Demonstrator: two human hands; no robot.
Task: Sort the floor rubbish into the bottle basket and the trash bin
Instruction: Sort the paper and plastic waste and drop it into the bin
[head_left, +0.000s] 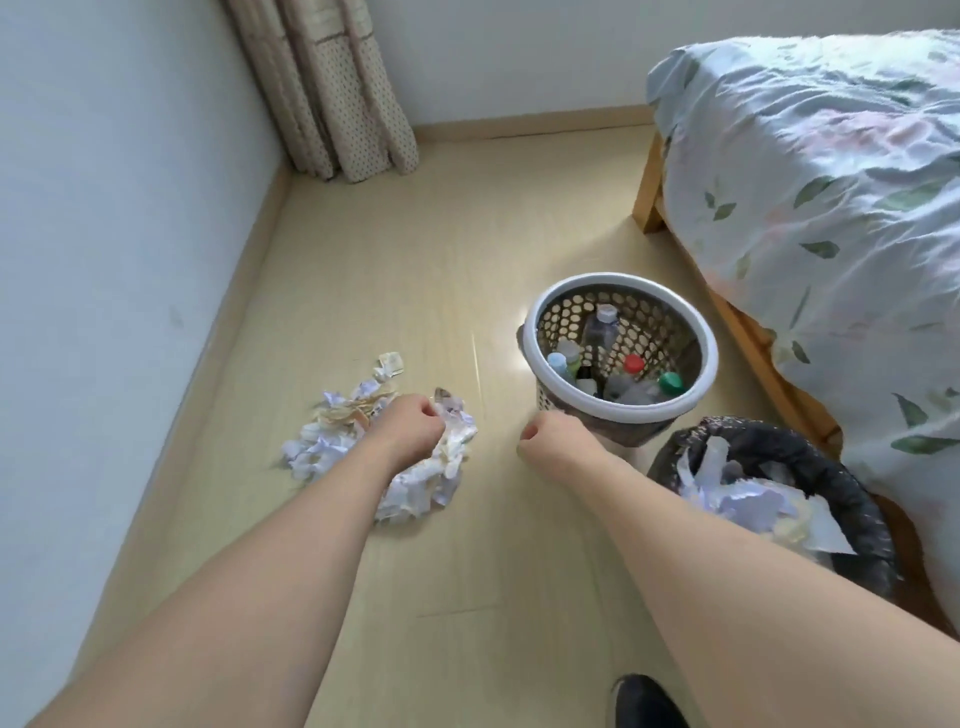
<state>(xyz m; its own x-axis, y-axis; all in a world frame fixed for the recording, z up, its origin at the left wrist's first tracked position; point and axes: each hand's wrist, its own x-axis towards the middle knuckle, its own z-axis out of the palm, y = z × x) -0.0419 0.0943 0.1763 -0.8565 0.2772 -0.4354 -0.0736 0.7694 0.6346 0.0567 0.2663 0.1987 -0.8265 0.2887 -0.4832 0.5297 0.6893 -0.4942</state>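
A heap of crumpled paper scraps (332, 441) lies on the wooden floor left of centre. My left hand (410, 423) is down in the heap with its fingers curled round some of the paper. My right hand (550, 434) hovers just right of the heap, fingers curled, with nothing visible in it. The perforated bottle basket (691, 384) with a white rim stands beyond my right hand and holds several plastic bottles. The trash bin (852, 499) with a black liner stands at the right, under my right forearm, with torn paper inside.
A bed (831, 182) with a floral cover on a wooden frame fills the right side. A folded dotted curtain (337, 104) hangs in the far corner. The wall runs along the left. My dark shoe (644, 701) shows at the bottom.
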